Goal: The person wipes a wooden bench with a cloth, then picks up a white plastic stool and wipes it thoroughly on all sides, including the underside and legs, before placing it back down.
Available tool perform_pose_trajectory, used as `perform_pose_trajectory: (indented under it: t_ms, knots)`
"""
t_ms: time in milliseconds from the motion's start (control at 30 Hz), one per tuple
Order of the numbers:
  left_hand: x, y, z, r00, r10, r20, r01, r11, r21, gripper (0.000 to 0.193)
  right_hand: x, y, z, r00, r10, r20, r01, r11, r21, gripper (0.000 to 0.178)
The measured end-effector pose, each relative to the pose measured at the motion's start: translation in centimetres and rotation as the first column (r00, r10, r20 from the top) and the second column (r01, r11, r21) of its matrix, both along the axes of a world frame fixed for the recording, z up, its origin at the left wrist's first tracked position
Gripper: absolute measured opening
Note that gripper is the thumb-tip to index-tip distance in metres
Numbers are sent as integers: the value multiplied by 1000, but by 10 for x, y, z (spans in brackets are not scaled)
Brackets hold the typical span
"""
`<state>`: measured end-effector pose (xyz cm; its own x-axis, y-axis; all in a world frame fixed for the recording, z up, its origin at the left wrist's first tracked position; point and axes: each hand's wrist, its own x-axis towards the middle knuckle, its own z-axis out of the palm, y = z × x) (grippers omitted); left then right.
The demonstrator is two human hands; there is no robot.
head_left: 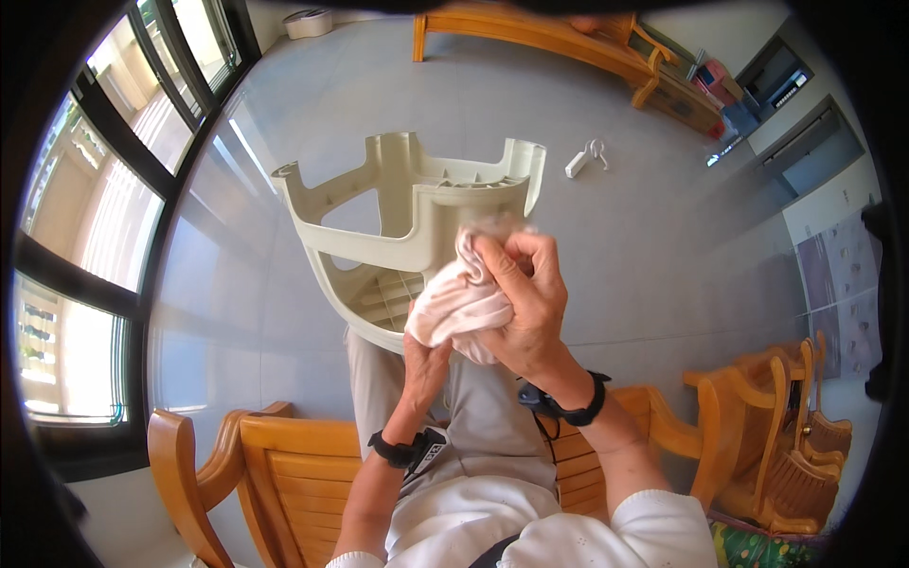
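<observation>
A beige plastic stool [355, 244] rests upside down against my knees, its legs pointing up and away and its ribbed underside showing through the side openings. My right hand [536, 301] is closed, with the fingers bunched round a pale pink cloth [456, 309]. That cloth hangs in folds in front of the stool's near leg, and its upper end is blurred. Below it is my left hand [427, 367], close to the stool's near rim. The cloth covers its fingers, so whether they grip the cloth or the stool is hidden.
I sit on a slatted wooden bench [295, 464]. Beyond the stool, a small white object with a cord [578, 164] lies on the grey floor [653, 246]. Another wooden bench [530, 40] stands at the back, boxes [720, 90] at far right, windows [104, 218] at left.
</observation>
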<state>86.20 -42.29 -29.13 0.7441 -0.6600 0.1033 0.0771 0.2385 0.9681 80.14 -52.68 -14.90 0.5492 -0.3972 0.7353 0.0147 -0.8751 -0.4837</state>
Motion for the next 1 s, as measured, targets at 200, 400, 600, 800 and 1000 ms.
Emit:
perform_pose_trajectory:
  t_ms: [200, 400, 600, 800, 1000]
  knots:
    - [5, 2, 11, 993, 48, -111, -49, 999, -6, 38, 62, -14, 2, 987, -160, -24, 131, 877, -463, 59]
    - [5, 4, 13, 997, 44, -57, -45, 999, -6, 39, 43, -22, -3, 988, -64, 138, 84, 985, -148, 63]
    - [3, 1, 11, 998, 59, 7, -58, 996, -64, 46, 49, -29, -21, 969, -112, 221, 106, 994, 39, 64]
    - [1, 1, 9, 997, 48, -52, -45, 998, 51, 38, 40, -63, -40, 951, -128, 283, -21, 881, 472, 38]
    - [3, -7, 6, 998, 61, 12, -62, 996, 63, 37, 29, -62, -43, 968, -161, 194, 67, 906, 418, 37]
